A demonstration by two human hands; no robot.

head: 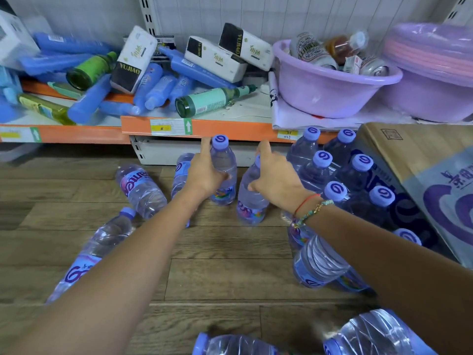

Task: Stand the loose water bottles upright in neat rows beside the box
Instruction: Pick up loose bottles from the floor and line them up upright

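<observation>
Bottles (223, 170) of this kind are looking full, so fairly heavy, smooth and a little squashy; taking hold around the upper body is seeming safest. At frame centre the left hand (204, 175) is wrapping its fingers round one upright bottle, while the right hand (275, 179) is gripping a neighbouring bottle (250, 198) just beside it. Standing rows (337, 172) are waiting right of centre against the box (419, 160); loose bottles (140, 188) are lying on the floor (230, 265)
</observation>
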